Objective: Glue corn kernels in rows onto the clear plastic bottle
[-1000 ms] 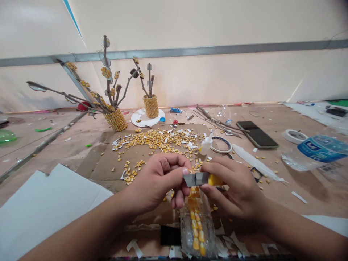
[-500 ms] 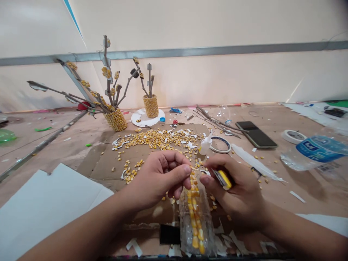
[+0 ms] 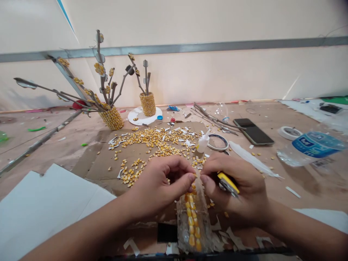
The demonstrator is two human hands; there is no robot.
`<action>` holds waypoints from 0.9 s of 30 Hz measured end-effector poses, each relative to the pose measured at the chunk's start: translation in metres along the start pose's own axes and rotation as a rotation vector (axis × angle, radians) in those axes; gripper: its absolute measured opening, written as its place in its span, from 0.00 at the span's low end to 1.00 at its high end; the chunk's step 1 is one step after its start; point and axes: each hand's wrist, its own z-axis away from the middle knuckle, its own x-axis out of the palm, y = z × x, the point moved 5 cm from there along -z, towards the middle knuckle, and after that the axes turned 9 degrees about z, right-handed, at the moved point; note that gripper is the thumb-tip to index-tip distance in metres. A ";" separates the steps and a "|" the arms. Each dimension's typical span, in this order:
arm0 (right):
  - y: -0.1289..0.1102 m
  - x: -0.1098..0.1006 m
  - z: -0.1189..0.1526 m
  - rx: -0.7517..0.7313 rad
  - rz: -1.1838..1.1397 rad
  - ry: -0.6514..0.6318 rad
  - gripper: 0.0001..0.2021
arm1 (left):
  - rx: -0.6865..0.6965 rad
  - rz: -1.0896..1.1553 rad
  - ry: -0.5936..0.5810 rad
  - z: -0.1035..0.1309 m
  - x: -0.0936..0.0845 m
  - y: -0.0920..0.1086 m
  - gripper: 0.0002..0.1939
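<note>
Below my hands lies a clear plastic bottle (image 3: 203,221), with two rows of yellow corn kernels (image 3: 191,219) stuck along its length. My left hand (image 3: 167,179) is closed in a pinch above its far end, thumb and forefinger on what looks like a small corn kernel. A yellow utility knife (image 3: 228,183) is tucked in my right hand (image 3: 236,185), whose thumb and forefinger are close together near the left fingertips. Just beyond stands a small white glue bottle (image 3: 202,142). Loose corn kernels (image 3: 152,137) are spread over a cardboard sheet (image 3: 95,156).
Two corn-covered pots (image 3: 112,117) with twigs stand at the back, one on a white disc (image 3: 133,117). To the right lie a phone (image 3: 252,131), tape rolls (image 3: 289,132), twigs (image 3: 214,117) and a water bottle (image 3: 310,146). White board (image 3: 54,203) lies left.
My right thumb and forefinger have come closer to my left fingertips. The utility knife has turned in my right hand. The whole view has shifted slightly.
</note>
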 end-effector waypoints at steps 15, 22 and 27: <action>0.005 0.004 0.006 -0.009 -0.046 -0.026 0.09 | 0.182 -0.169 0.117 0.002 -0.003 0.006 0.07; 0.001 -0.006 0.002 -0.113 0.029 0.009 0.11 | 0.013 -0.015 0.036 -0.001 -0.002 0.002 0.11; -0.005 -0.003 0.001 -0.175 0.054 -0.021 0.10 | 0.002 0.033 -0.007 -0.001 0.003 0.004 0.11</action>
